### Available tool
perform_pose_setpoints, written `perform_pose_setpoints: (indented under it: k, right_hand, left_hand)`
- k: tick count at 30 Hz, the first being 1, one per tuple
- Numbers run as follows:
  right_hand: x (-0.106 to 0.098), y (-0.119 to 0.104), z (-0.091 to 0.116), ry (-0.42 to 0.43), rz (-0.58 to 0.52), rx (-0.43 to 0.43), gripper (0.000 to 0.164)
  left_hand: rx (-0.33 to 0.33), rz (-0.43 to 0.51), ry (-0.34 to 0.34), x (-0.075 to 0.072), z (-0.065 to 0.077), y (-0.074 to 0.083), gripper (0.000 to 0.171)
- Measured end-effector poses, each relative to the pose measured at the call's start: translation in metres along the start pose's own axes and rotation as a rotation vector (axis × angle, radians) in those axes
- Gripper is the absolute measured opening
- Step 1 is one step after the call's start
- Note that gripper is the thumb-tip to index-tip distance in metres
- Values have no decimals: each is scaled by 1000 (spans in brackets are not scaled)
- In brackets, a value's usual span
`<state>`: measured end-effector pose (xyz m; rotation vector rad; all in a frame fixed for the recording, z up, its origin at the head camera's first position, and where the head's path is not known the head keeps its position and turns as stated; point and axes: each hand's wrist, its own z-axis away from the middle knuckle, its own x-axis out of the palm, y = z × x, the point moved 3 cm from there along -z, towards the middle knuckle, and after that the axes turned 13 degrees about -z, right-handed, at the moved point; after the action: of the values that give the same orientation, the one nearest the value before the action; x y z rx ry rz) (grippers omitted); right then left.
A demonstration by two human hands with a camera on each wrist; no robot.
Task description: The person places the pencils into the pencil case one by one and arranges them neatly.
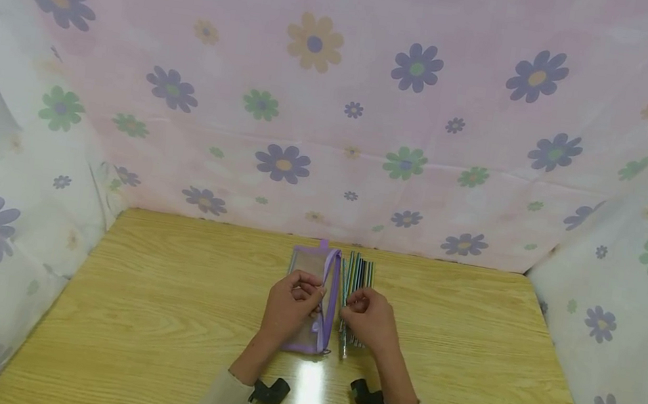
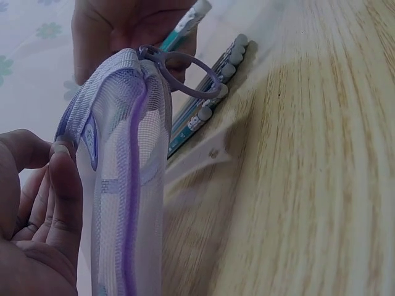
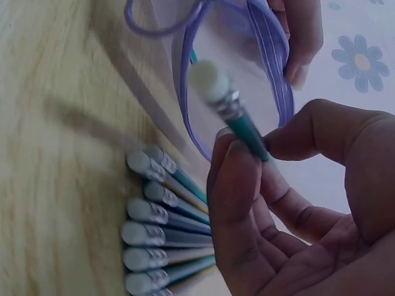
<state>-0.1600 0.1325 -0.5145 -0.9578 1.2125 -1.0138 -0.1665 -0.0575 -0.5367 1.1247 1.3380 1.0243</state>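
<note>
A mesh pencil pouch (image 1: pixel 309 259) with purple zipper trim lies on the table, its mouth gaping in the right wrist view. My left hand (image 1: pixel 290 307) pinches the edge of that mouth between thumb and forefinger. Just right of the pouch, my right hand (image 1: pixel 371 319) pinches a green pencil (image 3: pixel 248 134) with a white eraser, the eraser end toward the camera. Beneath and beside the right hand lies a row of pencils (image 1: pixel 365 270), several with white erasers (image 3: pixel 141 234) lined up. A purple ring (image 2: pixel 196 80) hangs at the pouch's near end.
The wood-grain table (image 1: pixel 163 304) reaches out on both sides of the hands. A flowered cloth (image 1: pixel 334 128) stands behind it and along both sides. Each wrist carries a black camera mount, the left mount (image 1: pixel 271 392) and the right mount (image 1: pixel 367 395).
</note>
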Motion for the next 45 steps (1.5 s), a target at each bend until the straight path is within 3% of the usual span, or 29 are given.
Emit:
perform_pose_setpoints:
  k: [11, 16, 27, 45]
  right_hand:
    - [11, 10, -6, 8, -222, 24, 17]
    - [18, 5, -4, 21, -328, 43, 18]
    - [28, 7, -4, 40, -443, 79, 20]
    - [37, 8, -5, 26, -382, 53, 26]
  left_hand:
    - [3, 6, -2, 0, 1, 1, 12]
    - [5, 0, -1, 1, 1, 1, 11]
    - [-5, -6, -4, 0, 2, 2, 10]
    - [18, -35, 0, 1, 2, 1, 10]
